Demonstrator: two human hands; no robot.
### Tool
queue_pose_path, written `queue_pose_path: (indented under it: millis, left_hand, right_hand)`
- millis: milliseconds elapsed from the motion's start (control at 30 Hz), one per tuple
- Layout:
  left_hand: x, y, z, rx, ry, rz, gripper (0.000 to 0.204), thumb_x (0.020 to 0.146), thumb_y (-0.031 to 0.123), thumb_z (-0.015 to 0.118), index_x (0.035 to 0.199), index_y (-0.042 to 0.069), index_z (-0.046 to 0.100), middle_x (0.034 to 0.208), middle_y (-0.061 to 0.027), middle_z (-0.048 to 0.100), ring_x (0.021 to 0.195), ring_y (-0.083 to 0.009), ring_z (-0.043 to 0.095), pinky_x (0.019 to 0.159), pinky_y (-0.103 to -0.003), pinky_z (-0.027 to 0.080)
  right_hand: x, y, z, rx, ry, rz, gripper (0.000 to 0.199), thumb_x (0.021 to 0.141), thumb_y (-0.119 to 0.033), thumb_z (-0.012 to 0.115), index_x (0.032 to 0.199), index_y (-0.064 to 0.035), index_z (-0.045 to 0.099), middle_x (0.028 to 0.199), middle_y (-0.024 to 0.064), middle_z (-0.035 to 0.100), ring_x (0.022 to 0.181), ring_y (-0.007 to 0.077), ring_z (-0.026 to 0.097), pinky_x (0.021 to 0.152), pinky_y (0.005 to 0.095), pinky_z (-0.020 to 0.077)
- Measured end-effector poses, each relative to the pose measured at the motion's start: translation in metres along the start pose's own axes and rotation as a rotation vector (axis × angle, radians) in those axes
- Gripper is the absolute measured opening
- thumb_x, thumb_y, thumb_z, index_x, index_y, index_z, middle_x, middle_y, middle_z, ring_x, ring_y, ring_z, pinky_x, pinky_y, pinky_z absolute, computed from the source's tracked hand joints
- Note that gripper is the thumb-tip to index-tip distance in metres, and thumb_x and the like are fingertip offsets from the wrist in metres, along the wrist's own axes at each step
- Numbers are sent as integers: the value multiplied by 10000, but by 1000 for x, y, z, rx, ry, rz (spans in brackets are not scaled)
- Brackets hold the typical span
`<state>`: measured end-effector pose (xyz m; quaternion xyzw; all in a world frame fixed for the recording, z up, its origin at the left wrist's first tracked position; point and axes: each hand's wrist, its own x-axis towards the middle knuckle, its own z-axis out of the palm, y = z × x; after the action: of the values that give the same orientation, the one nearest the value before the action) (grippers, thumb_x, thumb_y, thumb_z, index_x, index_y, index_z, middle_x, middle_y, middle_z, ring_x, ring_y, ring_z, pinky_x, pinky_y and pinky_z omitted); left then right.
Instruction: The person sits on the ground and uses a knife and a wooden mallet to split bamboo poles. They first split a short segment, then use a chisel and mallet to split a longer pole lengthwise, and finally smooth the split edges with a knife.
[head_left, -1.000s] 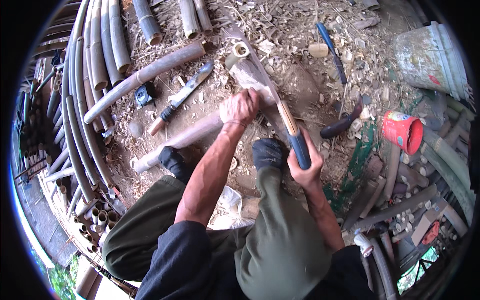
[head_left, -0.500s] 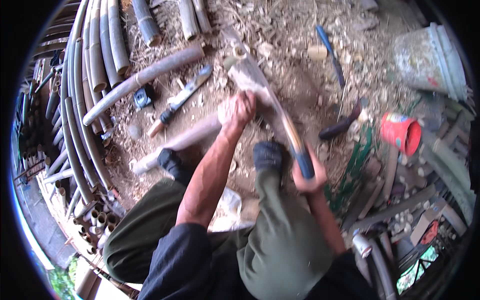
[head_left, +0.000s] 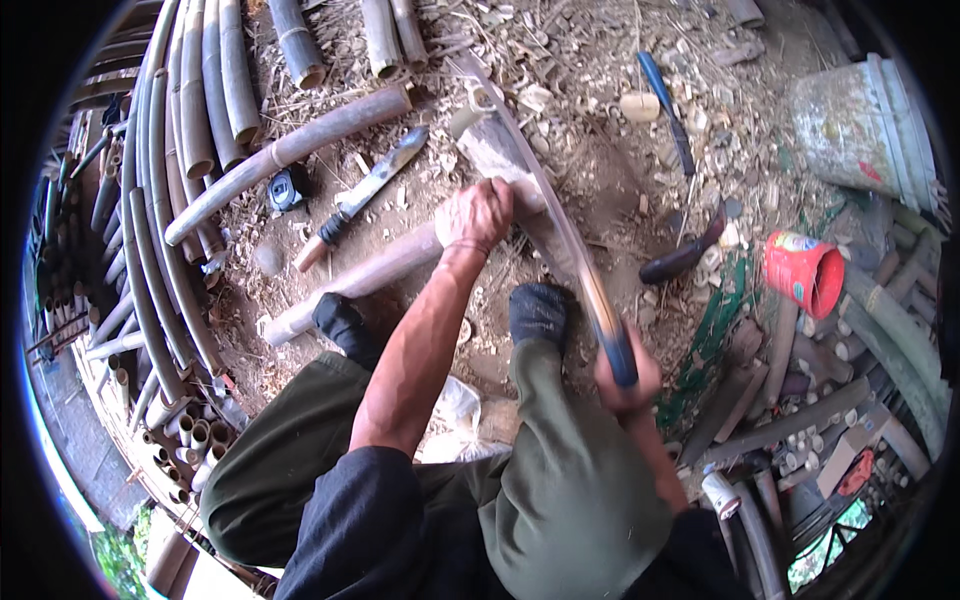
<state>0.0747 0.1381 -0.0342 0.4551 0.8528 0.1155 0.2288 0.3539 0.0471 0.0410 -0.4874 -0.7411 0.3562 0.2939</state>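
Note:
My left hand (head_left: pixel 474 215) is closed around a bamboo pole (head_left: pixel 375 262), near its far end. The pole slants from beside my left foot up to a wooden block (head_left: pixel 495 150). My right hand (head_left: pixel 630 376), slightly blurred, grips the dark blue handle of a handsaw (head_left: pixel 572 235). The long, narrow saw blade slants up and left, just right of my left hand, passing over the block and the pole's end. Whether its teeth sit in the bamboo I cannot tell.
A machete (head_left: pixel 375 180), a tape measure (head_left: pixel 285 190) and another bamboo pole (head_left: pixel 290 152) lie left. Right are a blue-handled tool (head_left: pixel 665 110), a dark curved sheath-like piece (head_left: pixel 685 255), a red bucket (head_left: pixel 803 275) and a grey bucket (head_left: pixel 855 125). Bamboo poles (head_left: pixel 190 110) line the left side.
My right hand has drawn the saw back toward me, slightly down and to the right. My left hand and the bamboo pole stay almost where they were.

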Motion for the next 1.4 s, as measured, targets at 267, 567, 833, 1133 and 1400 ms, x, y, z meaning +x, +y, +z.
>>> queue_pose_path:
  millis: [267,567,833,1133,1400]
  left_hand:
    - [-11,11,3,0,4,12,466,929,390,375,806,68,688,814,-235,676,765,-420,666,745,-490,523]
    - [-3,5,5,-11,-9,10,482,935,398,370,836,63,702,828,-241,679,779,-424,670,758,-486,526]
    - [-4,12,10,-26,34,34,489,943,407,360,831,75,702,846,-223,687,803,-427,666,773,-502,519]
    - [-9,-3,0,-10,8,-24,478,925,404,378,815,69,701,827,-227,687,782,-415,672,760,-488,526]
    - [-7,18,1,13,2,9,470,939,398,391,800,70,697,827,-208,695,804,-389,678,793,-469,516]
  right_hand:
    - [-45,14,-19,-57,-41,93,582,764,-102,652,1307,65,523,1021,196,698,780,256,711,706,339,554]
    - [-104,2,-58,18,-124,186,611,729,-102,660,1295,84,523,1069,231,686,814,303,721,741,363,565]
    - [57,-4,21,123,27,74,503,802,-65,668,1283,38,561,870,142,676,686,176,661,625,305,515]
    - [-111,4,-74,-86,-109,85,612,751,-165,677,1297,72,533,940,203,697,712,254,706,628,333,542]
    - [93,-15,23,277,82,9,507,787,-1,639,1283,67,555,984,158,689,821,186,678,747,312,540]
